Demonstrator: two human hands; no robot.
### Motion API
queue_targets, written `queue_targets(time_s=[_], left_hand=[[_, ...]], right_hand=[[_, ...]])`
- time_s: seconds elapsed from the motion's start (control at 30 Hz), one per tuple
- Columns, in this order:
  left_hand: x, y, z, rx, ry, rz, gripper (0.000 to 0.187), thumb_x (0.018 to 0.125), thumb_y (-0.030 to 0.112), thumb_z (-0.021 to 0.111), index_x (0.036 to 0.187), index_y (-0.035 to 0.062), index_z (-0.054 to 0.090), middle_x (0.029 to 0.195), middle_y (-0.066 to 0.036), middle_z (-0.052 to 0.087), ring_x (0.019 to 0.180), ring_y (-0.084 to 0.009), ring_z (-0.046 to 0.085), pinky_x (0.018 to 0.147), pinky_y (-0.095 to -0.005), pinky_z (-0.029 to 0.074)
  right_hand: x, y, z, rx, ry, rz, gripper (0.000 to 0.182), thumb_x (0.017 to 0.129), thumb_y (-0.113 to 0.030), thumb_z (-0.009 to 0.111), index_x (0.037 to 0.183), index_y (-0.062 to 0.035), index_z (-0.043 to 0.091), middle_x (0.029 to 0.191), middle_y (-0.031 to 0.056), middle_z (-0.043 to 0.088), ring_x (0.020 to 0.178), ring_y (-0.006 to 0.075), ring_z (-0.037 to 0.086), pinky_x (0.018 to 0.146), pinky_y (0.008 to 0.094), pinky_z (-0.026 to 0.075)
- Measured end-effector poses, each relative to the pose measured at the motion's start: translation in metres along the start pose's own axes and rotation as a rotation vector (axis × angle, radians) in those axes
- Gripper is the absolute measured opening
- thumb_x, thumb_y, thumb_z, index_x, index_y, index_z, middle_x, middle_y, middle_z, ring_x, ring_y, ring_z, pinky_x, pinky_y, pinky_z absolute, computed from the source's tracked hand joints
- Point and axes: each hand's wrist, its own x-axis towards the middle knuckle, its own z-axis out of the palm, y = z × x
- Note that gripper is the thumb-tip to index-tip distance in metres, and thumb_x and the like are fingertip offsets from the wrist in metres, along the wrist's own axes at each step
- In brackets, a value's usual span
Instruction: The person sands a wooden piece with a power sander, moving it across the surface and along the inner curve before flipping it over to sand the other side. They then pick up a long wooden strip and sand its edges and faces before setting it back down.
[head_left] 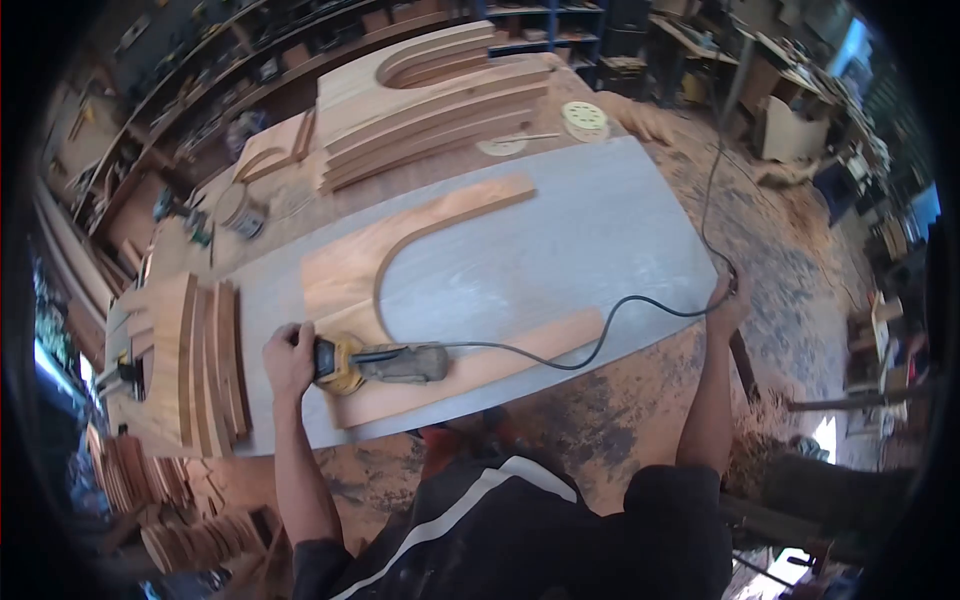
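My left hand (289, 358) is closed on the front end of a yellow and black electric sander (343, 366) with a grey dust bag (412, 364). The sander rests on a flat U-shaped wooden piece (340, 262), near its curved inner edge. That piece lies on a pale blue-grey board (600, 220). Off the board's right edge, my right hand (728, 303) grips the sander's black cord (622, 306). From there the cord rises toward the top right; between hand and sander it hangs slack in a curve.
Cut wooden pieces (430, 115) are stacked behind the board. More pieces (205, 365) stand at its left. A round perforated sanding disc (585, 118), a can (240, 210) and a power drill (175, 210) sit on the table. Sawdust (640, 430) covers the floor.
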Motion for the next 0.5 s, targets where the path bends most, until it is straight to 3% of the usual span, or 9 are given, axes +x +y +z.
queue_targets(time_s=[0.03, 0.1, 0.13, 0.2, 0.3, 0.4, 0.5], left_hand=[[0.003, -0.006, -0.002, 0.025, 0.010, -0.010, 0.046, 0.099, 0.039, 0.067, 0.101, -0.0054, 0.079, 0.095, -0.026, 0.077, 0.089, -0.0412, 0.075, 0.084, -0.0462, 0.057], [0.010, -0.007, -0.006, 0.054, 0.040, -0.069, 0.049, 0.096, 0.044, 0.067, 0.102, -0.0028, 0.081, 0.100, -0.025, 0.078, 0.094, -0.0418, 0.075, 0.088, -0.0467, 0.057], [0.017, -0.014, -0.006, 0.052, 0.066, -0.095, 0.049, 0.096, 0.044, 0.067, 0.102, -0.0028, 0.081, 0.100, -0.025, 0.078, 0.094, -0.0418, 0.075, 0.088, -0.0467, 0.057], [0.029, -0.023, -0.002, 0.092, 0.077, -0.075, 0.053, 0.096, 0.049, 0.064, 0.102, -0.0002, 0.082, 0.099, -0.024, 0.078, 0.094, -0.0433, 0.076, 0.089, -0.0494, 0.058], [0.046, -0.014, -0.007, 0.167, 0.036, -0.139, 0.053, 0.096, 0.052, 0.062, 0.102, 0.0035, 0.083, 0.102, -0.024, 0.079, 0.098, -0.0438, 0.076, 0.092, -0.0512, 0.058], [0.058, -0.008, -0.001, 0.119, 0.036, -0.145, 0.051, 0.097, 0.050, 0.060, 0.103, 0.0055, 0.084, 0.107, -0.025, 0.078, 0.103, -0.0433, 0.075, 0.094, -0.0512, 0.057], [0.072, -0.007, 0.010, 0.089, 0.020, -0.122, 0.050, 0.103, 0.047, 0.054, 0.111, 0.0049, 0.080, 0.110, -0.026, 0.078, 0.106, -0.0455, 0.074, 0.097, -0.0530, 0.056]], right_hand=[[-0.011, -0.032, -0.001, -0.001, -0.117, -0.023, 0.032, 0.102, -0.010, 0.068, 0.133, -0.0026, 0.073, 0.115, 0.0167, 0.079, 0.101, 0.0258, 0.075, 0.090, 0.0349, 0.057], [-0.025, -0.038, 0.013, -0.139, -0.375, -0.420, 0.048, 0.093, 0.001, 0.065, 0.140, -0.0090, 0.069, 0.116, 0.0168, 0.075, 0.100, 0.0355, 0.072, 0.089, 0.0459, 0.057], [-0.024, -0.054, 0.022, -0.115, -0.381, -0.449, 0.048, 0.093, 0.001, 0.065, 0.140, -0.0090, 0.069, 0.116, 0.0168, 0.075, 0.100, 0.0355, 0.072, 0.089, 0.0459, 0.057], [-0.024, -0.090, 0.028, -0.355, -0.986, -0.289, 0.057, 0.090, 0.002, 0.064, 0.145, -0.0113, 0.064, 0.117, 0.0167, 0.073, 0.101, 0.0401, 0.070, 0.092, 0.0517, 0.056], [-0.015, -0.199, 0.049, -0.518, -0.975, -0.420, 0.060, 0.090, -0.001, 0.061, 0.149, -0.0115, 0.060, 0.118, 0.0178, 0.073, 0.105, 0.0407, 0.067, 0.093, 0.0514, 0.055], [-0.032, -0.312, 0.081, 0.182, -0.772, -0.689, 0.056, 0.089, -0.009, 0.070, 0.144, -0.0083, 0.064, 0.123, 0.0186, 0.070, 0.110, 0.0406, 0.066, 0.096, 0.0515, 0.054], [-0.075, -0.437, 0.118, 0.488, -0.905, -0.945, 0.059, 0.088, -0.020, 0.075, 0.145, -0.0076, 0.063, 0.138, 0.0204, 0.064, 0.126, 0.0407, 0.061, 0.105, 0.0504, 0.052]])
